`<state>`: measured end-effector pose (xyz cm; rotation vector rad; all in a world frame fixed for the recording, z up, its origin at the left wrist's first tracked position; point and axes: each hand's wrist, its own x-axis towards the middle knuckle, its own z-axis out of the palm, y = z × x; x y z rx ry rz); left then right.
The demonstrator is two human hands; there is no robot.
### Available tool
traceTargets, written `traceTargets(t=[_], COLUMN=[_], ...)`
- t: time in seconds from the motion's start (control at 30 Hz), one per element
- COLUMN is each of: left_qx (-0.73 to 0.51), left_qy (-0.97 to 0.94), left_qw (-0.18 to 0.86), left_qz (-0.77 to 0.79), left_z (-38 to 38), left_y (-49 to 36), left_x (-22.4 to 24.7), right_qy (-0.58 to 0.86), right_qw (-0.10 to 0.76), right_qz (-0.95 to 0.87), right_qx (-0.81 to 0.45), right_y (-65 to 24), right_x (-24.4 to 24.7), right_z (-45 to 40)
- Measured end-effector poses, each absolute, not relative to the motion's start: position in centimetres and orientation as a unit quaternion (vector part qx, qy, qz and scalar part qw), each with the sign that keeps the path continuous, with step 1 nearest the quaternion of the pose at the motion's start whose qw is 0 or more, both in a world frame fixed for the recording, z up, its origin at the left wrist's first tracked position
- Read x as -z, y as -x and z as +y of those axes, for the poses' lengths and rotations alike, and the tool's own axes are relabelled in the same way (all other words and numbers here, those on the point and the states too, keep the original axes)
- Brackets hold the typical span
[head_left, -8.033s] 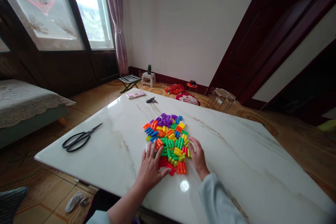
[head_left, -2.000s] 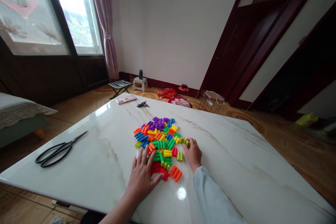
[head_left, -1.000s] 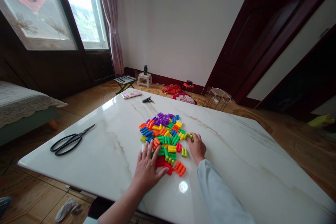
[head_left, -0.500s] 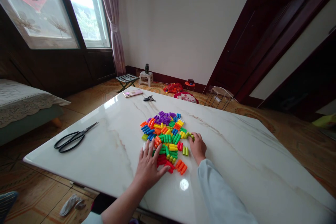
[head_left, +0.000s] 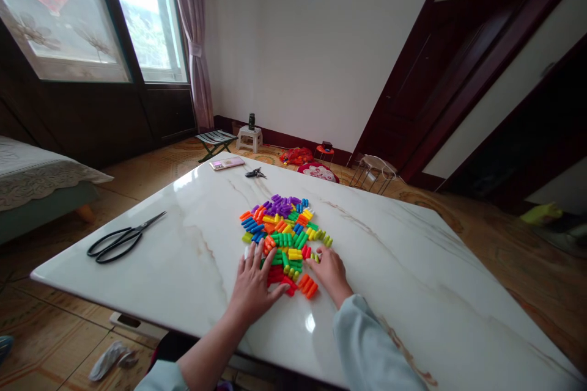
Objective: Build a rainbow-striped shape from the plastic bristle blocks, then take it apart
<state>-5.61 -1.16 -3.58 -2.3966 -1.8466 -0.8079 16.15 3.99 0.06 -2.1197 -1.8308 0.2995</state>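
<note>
A pile of colourful plastic pieces [head_left: 280, 225] in purple, blue, orange, yellow, green and red lies on the white marbled table [head_left: 183, 269]. Spread over the near left side of the pile is my left hand [head_left: 253, 284], fingers apart, its thumb by the red pieces [head_left: 288, 285]. My right hand [head_left: 329, 266] is at the pile's right side, thumb and fingers closed around a yellow-green piece [head_left: 315, 257]. Orange pieces [head_left: 307, 286] lie between the two hands, nearer the front. Another yellow-green group [head_left: 326, 238] sits just beyond my right hand.
Black scissors [head_left: 126, 237] lie on the table's left part. Near the far corner are a pink phone [head_left: 227, 163] and a small black tool [head_left: 255, 173]. Beyond the table stand a folding stool [head_left: 216, 139] and a white stool [head_left: 250, 138].
My right hand has moved nearer, from the yellow-green group at the pile's right edge to the yellow-green piece beside the red ones. My left hand keeps its place over the pile. The view has shifted slightly.
</note>
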Motion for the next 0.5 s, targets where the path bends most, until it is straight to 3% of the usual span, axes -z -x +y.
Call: traceTargets(t=[0.1, 0.27, 0.43, 0.5], left_qx=[0.259, 0.255, 0.261, 0.265], left_qy=[0.764, 0.764, 0.763, 0.763], left_qw=[0.005, 0.005, 0.009, 0.010], left_qz=[-0.591, -0.593, -0.591, -0.589], left_z=[-1.2, -1.2, -1.2, -1.2], left_y=[5.6, 5.6, 5.6, 5.6], left_x=[3.6, 3.5, 3.5, 3.6], right_qy=[0.745, 0.728, 0.658, 0.641], right_qw=[0.145, 0.193, 0.402, 0.447], right_qz=[-0.639, -0.646, -0.626, -0.614], right_qx=[-0.125, -0.126, -0.115, -0.113], right_y=[-16.0, -17.2, -18.8, -19.2], right_x=[-0.5, 0.1, 1.7, 2.6], right_z=[4.3, 4.3, 3.9, 4.0])
